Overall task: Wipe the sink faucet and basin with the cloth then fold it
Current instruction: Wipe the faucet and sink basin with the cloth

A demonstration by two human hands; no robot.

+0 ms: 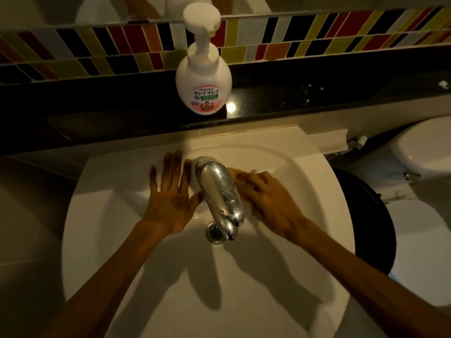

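Note:
A chrome faucet stands at the back of the white sink and reaches out over the drain. My left hand lies flat with spread fingers on the sink deck, just left of the faucet. My right hand presses a pale cloth against the faucet's right side. The hand is blurred, and it hides most of the cloth, of which only a small edge shows.
A white foam soap pump bottle stands on the black counter ledge behind the sink. Coloured mosaic tiles and a mirror rise behind it. To the right are a black bin and a white toilet.

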